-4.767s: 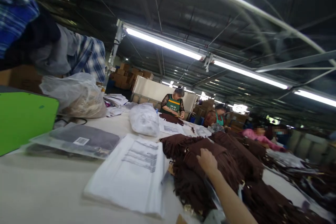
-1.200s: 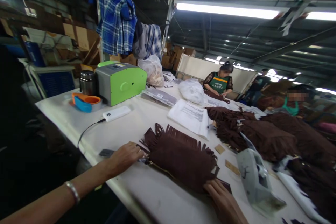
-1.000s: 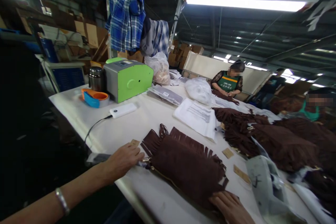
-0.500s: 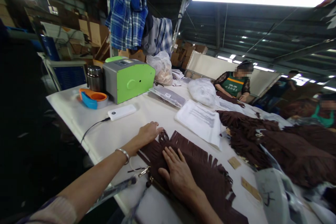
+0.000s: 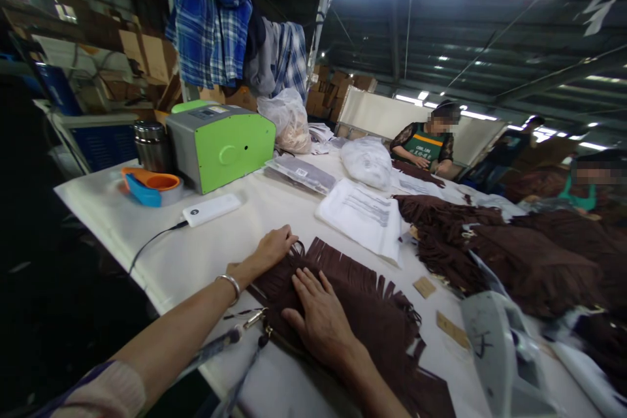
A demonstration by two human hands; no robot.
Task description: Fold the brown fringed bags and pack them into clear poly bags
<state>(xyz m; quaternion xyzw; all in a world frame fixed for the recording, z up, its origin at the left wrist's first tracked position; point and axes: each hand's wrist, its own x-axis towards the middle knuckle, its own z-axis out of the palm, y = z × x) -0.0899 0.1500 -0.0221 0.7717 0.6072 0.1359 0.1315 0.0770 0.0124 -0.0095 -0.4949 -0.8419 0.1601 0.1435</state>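
Counter's left side: on the counter (image 5: 110, 209), a white device (image 5: 211, 209) with a cable lies near a green-sided machine (image 5: 225, 151).
Clasp and strap: a metal clasp (image 5: 255, 319) and dark strap (image 5: 249, 366) hang off the near side; blurred, the strap's lower end cut off.
Left hand (image 5: 274, 249): fingers curled in at a looped tassel (image 5: 298, 248); cannot tell whether the grip pinches it.
Right hand (image 5: 326, 323): palm down, fingers spread, grasping nothing, pressing on the fringed brown piece.
Fringed brown piece (image 5: 372, 304): flat on the counter under the right hand, its middle covered; seemingly being steadied and straightened, which calls for light, even pressure.
Right side: tan tags (image 5: 453, 330) beside a grey dispenser (image 5: 492, 339); the brown pile (image 5: 533, 251) beyond overlaps too much to count.
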